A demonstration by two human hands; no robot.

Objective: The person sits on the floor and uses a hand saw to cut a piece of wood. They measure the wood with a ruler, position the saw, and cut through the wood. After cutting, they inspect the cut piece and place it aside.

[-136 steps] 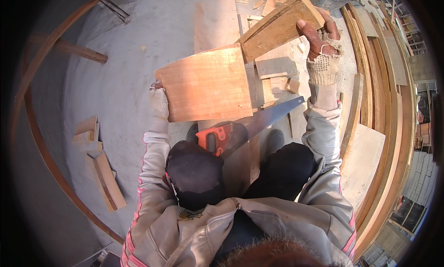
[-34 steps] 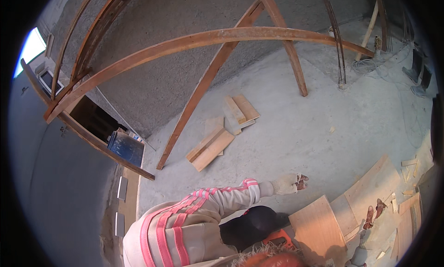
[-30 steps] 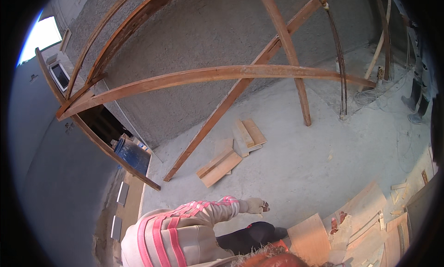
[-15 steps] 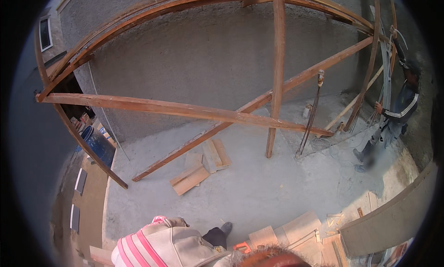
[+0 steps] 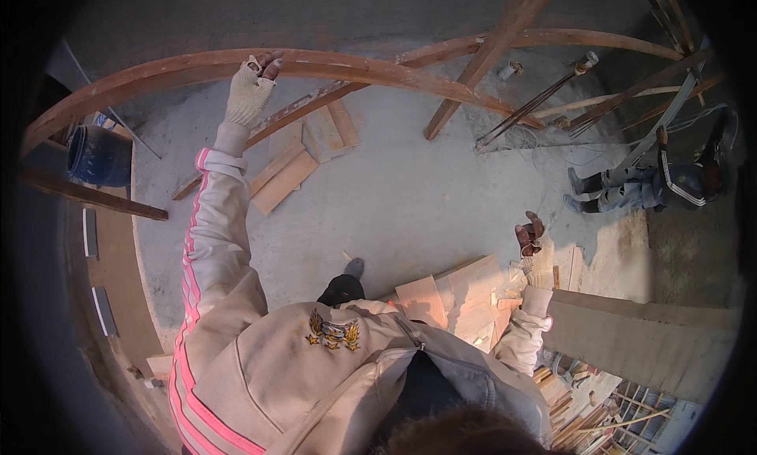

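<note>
My left hand (image 5: 251, 92), in a cream knitted glove with bare fingertips, is raised in front of the long reddish wooden beam (image 5: 347, 67). Its fingers are bent but apart from the thumb, and nothing shows between them. Whether they touch the beam I cannot tell. My right hand (image 5: 531, 240), gloved the same way, is held out low on the right with its fingers loosely curved and apart, nothing visible in it. Below that hand lie wooden boards (image 5: 471, 296), and a grey concrete wall (image 5: 631, 337) is close beside the wrist.
A diagonal timber (image 5: 303, 108) and an upright post (image 5: 489, 57) cross the long beam. Loose boards (image 5: 285, 179) lie on the concrete floor (image 5: 378, 195). A blue barrel (image 5: 100, 157) stands at left. A co-worker (image 5: 670, 183) is at right near thin steel bars (image 5: 536, 104).
My view has tipped downward, so the beams sit higher in it. Both my arms have come into view, the left reaching up toward the beam, the right stretched out. The co-worker's raised arm is lower.
</note>
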